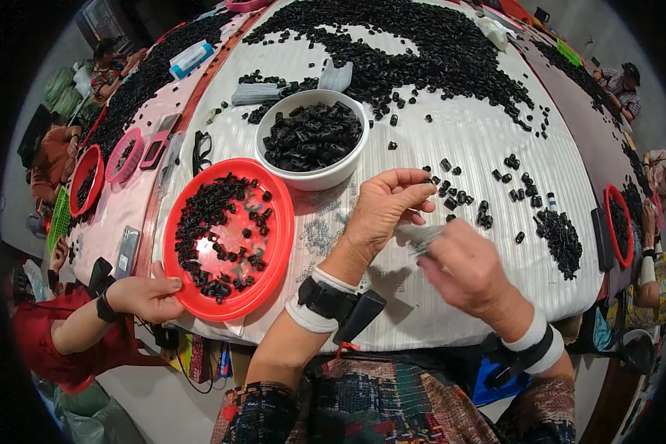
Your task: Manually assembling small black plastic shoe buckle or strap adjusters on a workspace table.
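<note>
My left hand (pixel 383 211) is raised over the table, its thumb and forefinger pinched on what looks like a small black plastic part (pixel 427 170). Close beside it, my right hand (pixel 470 270) is blurred by motion, with its fingers closed on a grey piece of cloth (pixel 419 237). Beyond my hands, several loose black parts (pixel 459 197) lie scattered on the pale striped tablecloth (pixel 451 325). A heap of small, thin black pieces (pixel 560 240) lies to the right.
A white bowl (pixel 312 180) holds black parts. Left of it, another person's hand (pixel 149 298) grips the rim of a red plate (pixel 277 274) of small black pieces. A large spread of black parts (pixel 436 59) covers the far table. Folded grey cloths (pixel 256 94) and glasses (pixel 200 154) lie near the bowl.
</note>
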Demonstrator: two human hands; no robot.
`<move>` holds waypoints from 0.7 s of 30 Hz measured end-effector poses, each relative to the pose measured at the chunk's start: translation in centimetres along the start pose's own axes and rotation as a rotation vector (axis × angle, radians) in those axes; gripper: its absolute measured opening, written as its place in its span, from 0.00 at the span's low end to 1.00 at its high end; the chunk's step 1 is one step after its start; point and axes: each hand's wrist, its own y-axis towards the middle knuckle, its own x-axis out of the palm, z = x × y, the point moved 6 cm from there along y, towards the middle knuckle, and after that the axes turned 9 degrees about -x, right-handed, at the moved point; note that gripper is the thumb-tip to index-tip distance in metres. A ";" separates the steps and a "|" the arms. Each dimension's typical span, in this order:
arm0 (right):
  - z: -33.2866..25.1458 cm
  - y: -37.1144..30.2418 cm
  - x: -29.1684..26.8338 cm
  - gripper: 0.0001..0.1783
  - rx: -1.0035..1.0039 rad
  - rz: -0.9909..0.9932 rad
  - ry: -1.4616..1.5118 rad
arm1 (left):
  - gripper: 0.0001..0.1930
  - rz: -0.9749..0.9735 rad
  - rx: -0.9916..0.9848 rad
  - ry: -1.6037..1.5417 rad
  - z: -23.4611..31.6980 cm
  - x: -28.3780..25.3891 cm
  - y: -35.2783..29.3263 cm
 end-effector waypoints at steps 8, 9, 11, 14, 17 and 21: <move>-5.2 5.8 6.8 0.10 -0.358 -0.088 -0.026 | 0.12 0.017 -0.050 -0.005 -0.5 -0.2 0.5; -5.3 6.4 7.8 0.09 -0.353 -0.091 -0.030 | 0.12 0.012 -0.052 -0.021 -0.6 -0.7 0.7; -5.3 7.2 8.9 0.09 -0.340 -0.099 -0.051 | 0.12 -0.018 -0.055 -0.032 -1.0 -0.5 1.1; -6.1 8.6 10.4 0.08 -0.373 -0.085 -0.077 | 0.12 -0.014 -0.056 0.033 -0.3 -0.4 0.4; -5.7 8.5 11.3 0.06 -0.378 -0.089 -0.178 | 0.11 -0.022 -0.083 0.022 -0.7 0.2 0.6; -5.9 8.7 11.9 0.06 -0.451 -0.053 -0.150 | 0.11 -0.030 -0.091 0.002 -0.7 0.1 0.6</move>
